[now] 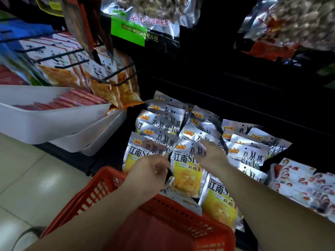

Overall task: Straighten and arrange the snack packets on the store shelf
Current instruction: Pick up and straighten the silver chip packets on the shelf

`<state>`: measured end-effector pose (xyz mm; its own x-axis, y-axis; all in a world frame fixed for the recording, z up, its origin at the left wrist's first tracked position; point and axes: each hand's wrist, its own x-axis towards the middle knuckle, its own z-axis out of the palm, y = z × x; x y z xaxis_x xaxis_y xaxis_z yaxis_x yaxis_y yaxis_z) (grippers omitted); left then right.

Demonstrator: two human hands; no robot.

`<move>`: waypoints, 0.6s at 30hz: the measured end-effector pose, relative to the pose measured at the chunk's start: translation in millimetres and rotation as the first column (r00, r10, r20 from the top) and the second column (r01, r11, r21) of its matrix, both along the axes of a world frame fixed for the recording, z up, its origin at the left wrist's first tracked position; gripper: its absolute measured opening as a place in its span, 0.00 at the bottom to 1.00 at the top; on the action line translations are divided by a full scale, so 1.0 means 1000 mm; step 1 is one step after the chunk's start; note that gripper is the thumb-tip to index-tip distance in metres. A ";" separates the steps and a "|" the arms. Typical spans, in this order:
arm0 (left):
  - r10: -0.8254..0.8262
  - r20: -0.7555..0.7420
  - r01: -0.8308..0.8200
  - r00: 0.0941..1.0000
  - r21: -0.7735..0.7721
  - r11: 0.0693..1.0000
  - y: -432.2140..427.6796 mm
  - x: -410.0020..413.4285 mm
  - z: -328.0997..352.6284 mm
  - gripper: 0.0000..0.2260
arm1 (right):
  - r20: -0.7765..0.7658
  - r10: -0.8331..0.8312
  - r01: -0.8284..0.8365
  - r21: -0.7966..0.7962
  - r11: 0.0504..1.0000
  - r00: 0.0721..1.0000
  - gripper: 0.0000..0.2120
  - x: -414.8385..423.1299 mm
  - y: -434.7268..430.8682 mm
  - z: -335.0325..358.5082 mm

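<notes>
Several silver-and-yellow snack packets lie in overlapping rows on a low dark shelf. My left hand sits at the lower edge of the left row, its fingers curled and pinching the side edge of a silver packet. My right hand lies flat on the upper part of the middle front packet, fingers spread and fairly straight. More of the same packets are stacked to the right, some skewed.
A red plastic basket stands under my forearms. White trays with red packs jut out at left. Panda-print packets hang on hooks above them. Nut bags hang overhead. White-and-red packets lie at right.
</notes>
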<state>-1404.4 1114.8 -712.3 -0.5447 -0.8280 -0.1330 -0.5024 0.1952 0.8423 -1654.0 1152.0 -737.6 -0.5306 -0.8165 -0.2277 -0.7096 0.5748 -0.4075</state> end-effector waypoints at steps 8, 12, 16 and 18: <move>0.052 -0.032 -0.050 0.998 0.067 0.996 -0.003 -0.002 0.003 0.12 | 0.050 -0.106 0.112 -0.164 0.980 0.993 0.05 -0.006 0.004 0.011; 0.116 -0.133 -0.101 0.984 0.115 0.988 0.007 -0.003 0.034 0.12 | 0.242 -0.047 0.128 -0.330 0.935 0.969 0.12 -0.003 0.022 0.051; 0.080 -0.216 -0.055 0.973 0.119 0.991 0.023 0.004 0.090 0.08 | 0.051 0.119 -0.090 -0.387 0.918 0.992 0.17 0.025 0.048 0.125; 0.044 -0.233 -0.025 0.971 0.083 0.996 0.030 0.015 0.121 0.08 | -0.026 0.199 -0.193 -0.393 0.899 0.980 0.19 0.044 0.062 0.166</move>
